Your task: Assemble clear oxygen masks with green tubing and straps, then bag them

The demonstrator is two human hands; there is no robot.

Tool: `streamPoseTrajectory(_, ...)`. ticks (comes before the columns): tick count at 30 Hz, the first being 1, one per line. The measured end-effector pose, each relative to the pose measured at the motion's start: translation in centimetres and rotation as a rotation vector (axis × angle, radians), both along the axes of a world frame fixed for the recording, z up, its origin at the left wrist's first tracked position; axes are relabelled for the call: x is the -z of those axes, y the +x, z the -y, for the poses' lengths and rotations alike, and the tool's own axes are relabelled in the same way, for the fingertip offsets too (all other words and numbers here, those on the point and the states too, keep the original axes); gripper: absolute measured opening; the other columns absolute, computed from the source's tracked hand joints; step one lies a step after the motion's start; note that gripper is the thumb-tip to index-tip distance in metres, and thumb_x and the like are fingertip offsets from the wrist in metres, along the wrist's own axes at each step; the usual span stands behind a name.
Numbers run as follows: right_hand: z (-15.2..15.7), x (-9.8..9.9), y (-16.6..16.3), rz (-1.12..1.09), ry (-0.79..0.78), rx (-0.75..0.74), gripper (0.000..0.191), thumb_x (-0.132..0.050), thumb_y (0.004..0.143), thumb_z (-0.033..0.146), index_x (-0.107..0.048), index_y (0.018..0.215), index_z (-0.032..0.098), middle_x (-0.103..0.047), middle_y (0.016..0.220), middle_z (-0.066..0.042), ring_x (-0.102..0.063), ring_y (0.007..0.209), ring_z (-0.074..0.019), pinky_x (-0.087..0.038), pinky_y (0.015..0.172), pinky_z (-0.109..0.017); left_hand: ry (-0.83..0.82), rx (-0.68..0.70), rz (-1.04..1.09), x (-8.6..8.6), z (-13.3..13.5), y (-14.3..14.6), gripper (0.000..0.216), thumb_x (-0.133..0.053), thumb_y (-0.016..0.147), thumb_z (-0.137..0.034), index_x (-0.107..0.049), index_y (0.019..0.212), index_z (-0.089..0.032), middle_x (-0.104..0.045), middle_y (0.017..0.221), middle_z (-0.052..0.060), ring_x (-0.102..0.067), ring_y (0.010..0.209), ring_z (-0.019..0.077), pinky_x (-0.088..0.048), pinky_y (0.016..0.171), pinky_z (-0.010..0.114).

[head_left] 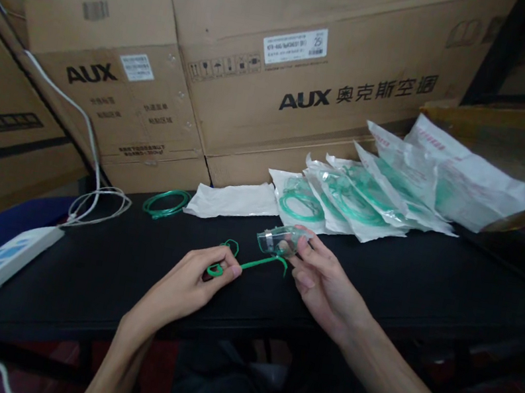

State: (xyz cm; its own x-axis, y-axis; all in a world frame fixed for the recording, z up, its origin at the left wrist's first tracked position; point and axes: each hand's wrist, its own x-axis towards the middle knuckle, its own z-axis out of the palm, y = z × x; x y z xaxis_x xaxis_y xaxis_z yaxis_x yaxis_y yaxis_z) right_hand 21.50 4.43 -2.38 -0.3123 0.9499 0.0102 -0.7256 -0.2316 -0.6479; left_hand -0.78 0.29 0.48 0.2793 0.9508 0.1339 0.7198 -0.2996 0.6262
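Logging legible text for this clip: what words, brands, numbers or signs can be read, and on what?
"AUX": left cardboard box.
"AUX 奥克斯空调": large cardboard box.
"25": white label on it; other print blurred.
Handling symbols, barcode, sealed packets print: too small to read.
Clear mask, green tubing: no text visible.

"AUX" on left box (110,84); "AUX 奥克斯空调" on big carton (367,53), label (295,46) w/ "25".

Cardboard boxes (315,64) back sealed packets (367,200) on a black table (429,285).
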Motion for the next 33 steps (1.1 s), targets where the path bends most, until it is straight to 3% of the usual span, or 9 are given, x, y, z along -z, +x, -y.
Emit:
streamPoseTrajectory(10, -0.3, 0.9, -0.7, -0.074, -0.089, 0.246, 0.033, -0.093, 0.063, 0.023, -0.071, 0.088, 0.025, -0.066, 0.096, 0.001, -0.063, 0.085, -0.0110, -0.048, 0.053, -0.014, -0.076, -0.057, -0.036, -1.2, 1.2, -1.6, 0.022, -0.055, 0.096, -0.036, -0.070, 0.089, -0.021, -0.071, 0.085, -0.001, -0.061, 0.077, 0.0161, -0.042, 0.069, 0.024)
streamPoseTrajectory(14, -0.5, 0.6, -0.4, -0.084, -0.103, 0.343, 0.027, -0.092, 0.065, 0.025, -0.070, 0.081, 0.027, -0.066, 0.099, 0.000, -0.062, 0.090, -0.0142, -0.047, 0.051, -0.017, -0.098, -0.174, -0.111, -1.6, 2.0, -4.7, 0.024, -0.055, 0.094, -0.038, -0.072, 0.086, -0.022, -0.073, 0.086, 0.000, -0.064, 0.080, 0.0187, -0.044, 0.073, 0.026)
streamPoseTrajectory(16, -0.2, 0.3, -0.4, -0.048, -0.085, 0.311, 0.028, -0.092, 0.066, 0.029, -0.071, 0.084, 0.028, -0.066, 0.099, 0.000, -0.062, 0.092, -0.0154, -0.047, 0.052, -0.019, -0.064, -0.281, -0.150, -2.1, 2.7, -7.2, 0.030, -0.053, 0.094, -0.045, -0.073, 0.088, -0.023, -0.075, 0.089, 0.001, -0.066, 0.083, 0.0211, -0.046, 0.075, 0.028)
streamPoseTrajectory(19, 0.4, -0.3, -0.7, -0.006, -0.039, 0.217, 0.031, -0.092, 0.066, 0.035, -0.070, 0.086, 0.027, -0.066, 0.098, 0.001, -0.061, 0.092, -0.0158, -0.045, 0.052, -0.019, 0.053, -0.547, -0.287, -2.9, 4.0, -11.6, 0.037, -0.051, 0.092, -0.054, -0.073, 0.093, -0.024, -0.076, 0.089, 0.004, -0.068, 0.082, 0.0254, -0.048, 0.074, 0.031)
streamPoseTrajectory(23, 0.9, -0.5, -1.0, -0.007, -0.011, 0.122, 0.032, -0.093, 0.067, 0.036, -0.070, 0.086, 0.025, -0.066, 0.098, 0.000, -0.061, 0.092, -0.0159, -0.043, 0.050, -0.019, 0.093, -0.861, -0.502, -3.1, 5.9, -17.4, 0.034, -0.052, 0.086, -0.047, -0.074, 0.095, -0.023, -0.078, 0.093, 0.009, -0.071, 0.088, 0.0325, -0.051, 0.077, 0.037)
streamPoseTrajectory(27, 1.0, -0.3, -0.9, 0.025, 0.036, 0.049, 0.031, -0.090, 0.072, 0.035, -0.072, 0.096, 0.024, -0.067, 0.099, -0.002, -0.062, 0.091, -0.0153, -0.043, 0.049, -0.018, 0.038, -0.902, -0.524, -1.7, 6.5, -20.6, 0.034, -0.057, 0.081, -0.045, -0.075, 0.096, -0.021, -0.078, 0.100, 0.012, -0.072, 0.096, 0.0354, -0.054, 0.081, 0.039)
streamPoseTrajectory(33, 1.3, -0.2, -0.9, 0.097, 0.085, -0.022, 0.029, -0.084, 0.080, 0.033, -0.073, 0.104, 0.022, -0.068, 0.097, -0.003, -0.063, 0.087, -0.0153, -0.043, 0.049, -0.018, 0.000, -0.824, -0.458, -0.1, 5.1, -20.2, 0.044, -0.056, 0.082, -0.035, -0.071, 0.118, -0.016, -0.074, 0.116, 0.014, -0.073, 0.099, 0.0285, -0.056, 0.085, 0.035)
